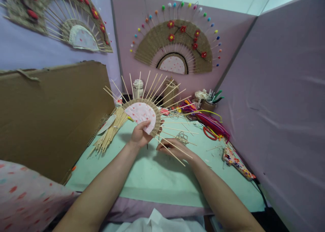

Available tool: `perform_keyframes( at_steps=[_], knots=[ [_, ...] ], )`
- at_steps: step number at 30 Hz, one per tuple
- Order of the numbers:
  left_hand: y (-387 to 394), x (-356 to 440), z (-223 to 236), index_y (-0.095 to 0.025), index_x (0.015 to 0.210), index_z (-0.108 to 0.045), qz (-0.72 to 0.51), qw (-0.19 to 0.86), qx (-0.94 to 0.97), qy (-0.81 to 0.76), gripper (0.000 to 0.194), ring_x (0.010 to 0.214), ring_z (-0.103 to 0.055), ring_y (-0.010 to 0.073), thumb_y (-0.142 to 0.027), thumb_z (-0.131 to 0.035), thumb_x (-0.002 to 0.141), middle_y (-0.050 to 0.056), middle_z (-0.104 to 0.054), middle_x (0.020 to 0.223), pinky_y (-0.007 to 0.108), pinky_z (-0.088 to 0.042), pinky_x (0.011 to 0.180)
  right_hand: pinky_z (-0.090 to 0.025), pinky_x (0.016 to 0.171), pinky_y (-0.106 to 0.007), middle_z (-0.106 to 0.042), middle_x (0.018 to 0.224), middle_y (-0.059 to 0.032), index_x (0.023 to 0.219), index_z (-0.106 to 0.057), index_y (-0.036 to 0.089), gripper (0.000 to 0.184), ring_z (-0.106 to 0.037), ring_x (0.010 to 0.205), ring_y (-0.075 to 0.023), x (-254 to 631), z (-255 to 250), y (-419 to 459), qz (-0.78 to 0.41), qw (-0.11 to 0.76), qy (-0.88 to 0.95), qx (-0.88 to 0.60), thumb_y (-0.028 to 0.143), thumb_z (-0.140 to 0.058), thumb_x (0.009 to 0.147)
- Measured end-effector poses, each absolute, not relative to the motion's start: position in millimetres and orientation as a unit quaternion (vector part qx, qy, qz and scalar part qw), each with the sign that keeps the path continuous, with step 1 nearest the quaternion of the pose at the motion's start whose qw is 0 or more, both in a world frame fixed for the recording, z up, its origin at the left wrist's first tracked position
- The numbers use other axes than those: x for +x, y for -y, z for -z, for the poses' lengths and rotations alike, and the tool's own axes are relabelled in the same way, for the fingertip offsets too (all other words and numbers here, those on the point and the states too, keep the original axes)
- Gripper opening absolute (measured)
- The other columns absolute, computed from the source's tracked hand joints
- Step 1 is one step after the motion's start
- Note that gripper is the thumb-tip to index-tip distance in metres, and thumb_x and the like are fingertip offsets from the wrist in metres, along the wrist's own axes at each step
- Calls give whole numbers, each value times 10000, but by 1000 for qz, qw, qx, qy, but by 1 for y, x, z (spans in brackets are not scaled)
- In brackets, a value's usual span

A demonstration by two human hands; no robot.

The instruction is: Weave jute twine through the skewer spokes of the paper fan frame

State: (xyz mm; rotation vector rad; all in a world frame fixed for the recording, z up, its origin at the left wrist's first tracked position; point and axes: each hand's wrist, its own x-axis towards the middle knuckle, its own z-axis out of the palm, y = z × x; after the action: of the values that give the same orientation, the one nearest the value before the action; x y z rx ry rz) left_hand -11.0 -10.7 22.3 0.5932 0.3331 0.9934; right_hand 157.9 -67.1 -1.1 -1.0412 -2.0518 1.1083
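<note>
My left hand [141,134] is closed around the lower end of a half-round fan [141,112], its thumb on the pink spotted cloth face. Woven brown twine borders the cloth, and thin wooden sticks [175,127] spread outward from it like rays. Under the lower right sticks, my right hand [172,148] has its fingers pinched together. A thin strand that looks like twine [158,139] runs from the fan's edge down to these fingertips. Just behind the right hand a loose coil of twine [183,137] lies on the table. Sticks partly cover the right hand.
A bundle of sticks [110,132] lies left on the pale green table [162,181], beside cardboard [50,113]. At right are colourful pipe cleaners [209,122], orange-handled scissors [209,133] and a patterned glue gun [237,162]. Jars [138,88] stand behind; a finished fan [175,39] hangs on the wall.
</note>
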Motion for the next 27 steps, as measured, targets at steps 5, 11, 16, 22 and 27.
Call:
perform_keyframes(
  at_steps=[5,11,16,22,27],
  knots=[
    [8,-12,-22,-42,1014,-597,-479,814,271,-185,350,829,-645,263,-169,-488,707,137,-691,789,408,-480,783,-448,666,-225,-659,839,-21,861,-685,193,194,-586,718,-135,160,2,66,-409,289,771,-394,292,-534,789],
    [8,-12,-22,-59,922,-613,-488,807,273,-190,267,766,-651,243,-155,-487,707,127,-693,780,381,-492,736,-444,655,-227,-662,840,-29,890,-685,191,224,-580,705,-136,162,0,66,-397,276,780,-398,318,-524,801],
    [5,-14,-20,-56,953,-620,-488,806,281,-184,290,778,-653,242,-161,-492,714,128,-696,795,386,-488,766,-431,633,-219,-652,792,-13,861,-685,202,218,-567,684,-129,169,-2,63,-386,279,771,-422,348,-539,792],
    [0,-17,-20,-50,945,-623,-517,786,276,-194,295,743,-656,232,-142,-500,694,121,-697,764,373,-500,747,-351,508,-203,-573,665,4,891,-659,159,308,-455,551,-88,195,-8,54,-434,352,674,-484,418,-596,736],
    [-3,-19,-22,-63,880,-634,-543,765,276,-212,243,660,-647,197,-122,-519,675,108,-702,765,340,-511,688,-296,488,-211,-477,604,38,925,-621,151,343,-387,519,-74,227,-10,47,-416,456,585,-527,403,-645,693]
  ],
)
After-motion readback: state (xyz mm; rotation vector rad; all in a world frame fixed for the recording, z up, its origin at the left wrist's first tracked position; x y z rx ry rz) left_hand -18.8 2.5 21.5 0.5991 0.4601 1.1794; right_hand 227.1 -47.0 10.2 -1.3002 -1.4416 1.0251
